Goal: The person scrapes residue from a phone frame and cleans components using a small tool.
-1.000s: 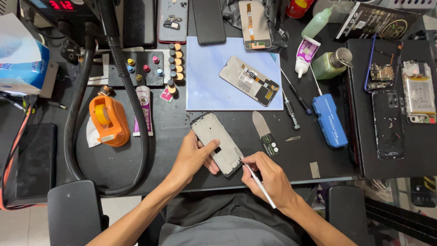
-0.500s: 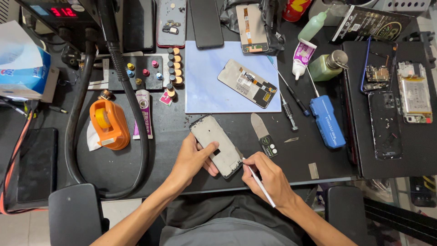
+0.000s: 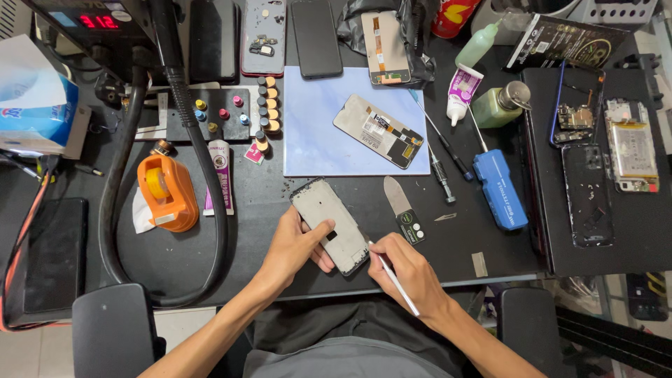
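A: Left hand (image 3: 297,246)?

B: I log it half closed, thumb and fingers steadying the phone frame (image 3: 330,226) from its left side, forearm rising from the workbench's (image 3: 210,266) near edge.

A: Right hand (image 3: 409,271)?

B: Closed in a pen grip on a thin white tool (image 3: 394,280), tip at the frame's lower right edge. Frame lies tilted near the front edge, just below the blue mat (image 3: 315,140).

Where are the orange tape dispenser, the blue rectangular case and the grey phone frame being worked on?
orange tape dispenser (image 3: 166,194): head view, on its orange body.
blue rectangular case (image 3: 500,189): head view, middle of its top face.
grey phone frame (image 3: 329,222): head view, on its bare grey inner surface, above the left hand's thumb.
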